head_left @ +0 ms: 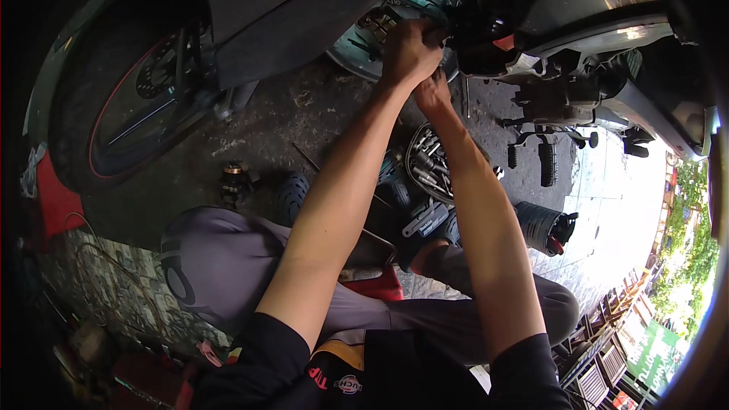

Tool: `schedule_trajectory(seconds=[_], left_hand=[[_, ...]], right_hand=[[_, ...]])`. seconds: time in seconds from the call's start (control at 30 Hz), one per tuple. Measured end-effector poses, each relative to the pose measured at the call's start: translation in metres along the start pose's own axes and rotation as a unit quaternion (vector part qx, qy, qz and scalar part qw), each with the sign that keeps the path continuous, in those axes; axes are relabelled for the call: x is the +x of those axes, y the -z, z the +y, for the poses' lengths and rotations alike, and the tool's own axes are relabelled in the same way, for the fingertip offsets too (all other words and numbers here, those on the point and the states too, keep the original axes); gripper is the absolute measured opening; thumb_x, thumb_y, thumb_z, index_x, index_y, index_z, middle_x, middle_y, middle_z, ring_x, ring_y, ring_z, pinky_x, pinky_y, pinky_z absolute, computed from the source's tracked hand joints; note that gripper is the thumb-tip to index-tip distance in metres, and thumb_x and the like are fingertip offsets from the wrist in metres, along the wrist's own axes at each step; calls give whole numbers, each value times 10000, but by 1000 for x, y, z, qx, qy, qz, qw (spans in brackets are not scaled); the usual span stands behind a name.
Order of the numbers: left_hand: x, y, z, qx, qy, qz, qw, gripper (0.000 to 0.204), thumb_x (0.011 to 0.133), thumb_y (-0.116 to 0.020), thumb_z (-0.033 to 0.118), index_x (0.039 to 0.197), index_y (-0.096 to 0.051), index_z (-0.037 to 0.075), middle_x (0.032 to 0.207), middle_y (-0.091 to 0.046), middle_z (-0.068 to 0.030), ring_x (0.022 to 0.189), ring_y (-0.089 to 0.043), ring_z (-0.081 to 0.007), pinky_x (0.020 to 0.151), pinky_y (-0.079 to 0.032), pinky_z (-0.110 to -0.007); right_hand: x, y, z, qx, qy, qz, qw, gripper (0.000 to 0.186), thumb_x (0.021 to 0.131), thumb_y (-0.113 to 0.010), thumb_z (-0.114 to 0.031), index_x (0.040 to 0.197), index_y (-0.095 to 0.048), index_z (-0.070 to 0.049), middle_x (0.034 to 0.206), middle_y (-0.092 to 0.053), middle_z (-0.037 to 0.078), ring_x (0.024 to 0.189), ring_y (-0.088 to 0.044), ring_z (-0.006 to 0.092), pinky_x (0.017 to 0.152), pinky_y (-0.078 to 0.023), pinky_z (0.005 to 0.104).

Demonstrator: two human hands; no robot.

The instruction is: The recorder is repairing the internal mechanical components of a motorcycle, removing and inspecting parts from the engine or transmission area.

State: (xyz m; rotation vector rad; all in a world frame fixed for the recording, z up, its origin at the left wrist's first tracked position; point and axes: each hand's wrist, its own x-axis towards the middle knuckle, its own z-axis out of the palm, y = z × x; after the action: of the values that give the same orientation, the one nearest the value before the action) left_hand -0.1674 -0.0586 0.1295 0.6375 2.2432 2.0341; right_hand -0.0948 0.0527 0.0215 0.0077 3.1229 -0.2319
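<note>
Both arms reach forward to the underside of a dark scooter point(304, 15). My left hand point(414, 53) is closed beside the black parts under its body; whatever the fingers hold is hidden. Just below and touching distance away, my right hand point(433, 91) has its fingers bent up behind the left one, and what they grip cannot be made out. Under the hands lies a round metal tray point(353, 68) with small metal parts and tools in it. Nearer to me, partly behind my right forearm, is a round bowl point(410, 159) full of sockets and metal pieces.
The scooter's wheel point(140, 99) with its brake disc stands at the left. A cordless power tool point(427, 220) lies between my legs, near a red stool edge point(380, 285). A dark can point(541, 228) stands right. Another motorbike point(562, 99) is beyond. A small part point(234, 181) lies left.
</note>
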Motion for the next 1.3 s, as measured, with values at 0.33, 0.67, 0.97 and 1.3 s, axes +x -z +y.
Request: schedule_trajectory(seconds=[0.33,0.67,0.97,1.3], left_hand=[[10,3,-1,37,154,-38,987,329,877,-682,305,1013,-767,17,905,-762,-181,845,-739,-279,775,-549,-416],[5,15,-4,43,-24,-8,999,243,865,-703,221,1062,-791,110,1007,-774,-153,959,-745,-327,855,-563,-422],[1,8,1,77,-63,-25,995,220,880,-661,131,1060,-779,84,992,-773,-137,927,-746,-323,806,-563,-404],[0,10,-3,58,-97,5,994,194,919,-617,144,1015,-763,62,912,-749,-177,872,-738,-347,773,-550,-413]], right_hand=[[-59,163,-80,658,-359,-3,662,286,1079,-516,-335,1199,-611,-94,775,-547,-10,563,-434,82,462,-343,263],[-93,147,-103,547,-316,-48,774,353,1067,-510,-259,1235,-656,16,752,-580,30,585,-519,120,509,-405,299],[-175,78,-112,607,-410,-86,675,239,1073,-519,-233,1095,-628,-21,742,-517,-6,557,-473,108,502,-390,278],[-206,58,-85,584,-437,-79,680,254,1077,-513,-252,1121,-610,-21,738,-524,-2,567,-465,108,522,-385,281]])
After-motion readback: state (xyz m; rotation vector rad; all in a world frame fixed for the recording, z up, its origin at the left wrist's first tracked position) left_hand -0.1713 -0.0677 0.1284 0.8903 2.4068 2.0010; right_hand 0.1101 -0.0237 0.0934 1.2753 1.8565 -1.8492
